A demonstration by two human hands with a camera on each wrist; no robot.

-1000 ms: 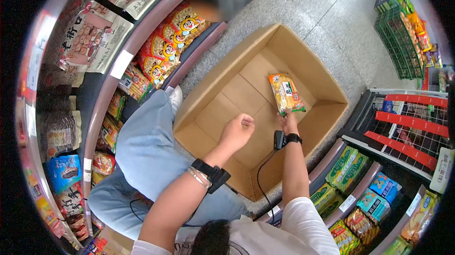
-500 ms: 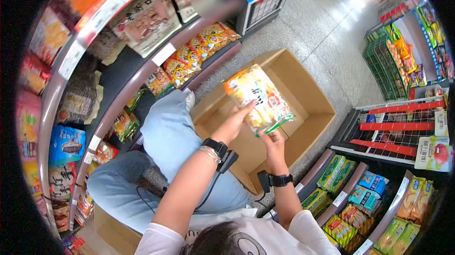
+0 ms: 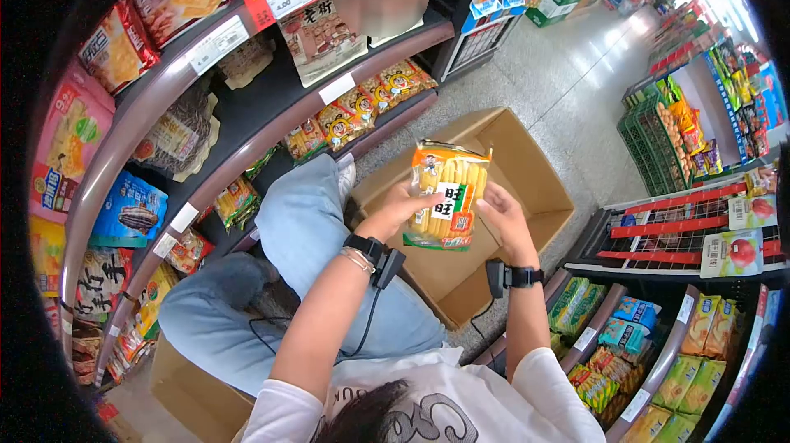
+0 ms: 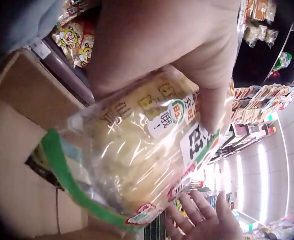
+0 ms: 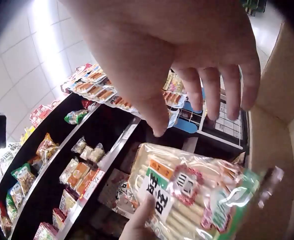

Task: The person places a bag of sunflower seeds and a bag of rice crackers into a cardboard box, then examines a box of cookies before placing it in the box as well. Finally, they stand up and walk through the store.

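Note:
A clear plastic bag of stick-shaped rice crackers [image 3: 462,171] stands upright above the cardboard box, its printed front toward the head camera. My left hand [image 3: 397,209] grips it by its left side, thumb across the front label; in the left wrist view the hand [image 4: 162,40] curls over the bag [image 4: 132,160]. Beside the bag's right edge is my right hand [image 3: 508,221]. The right wrist view shows that hand [image 5: 187,55] with fingers extended and a gap between it and the bag [image 5: 197,190].
The open cardboard box [image 3: 535,171] stands on the floor in front of my bent knee [image 3: 300,204]. Stocked snack shelves [image 3: 247,106] curve along the left, with more snack packs [image 3: 625,328] low at right. A green crate [image 3: 650,147] stands farther off.
The bag has come up out of the box, from the right hand to the left, and turned upright. The right hand has let go of it. The head view has tilted up.

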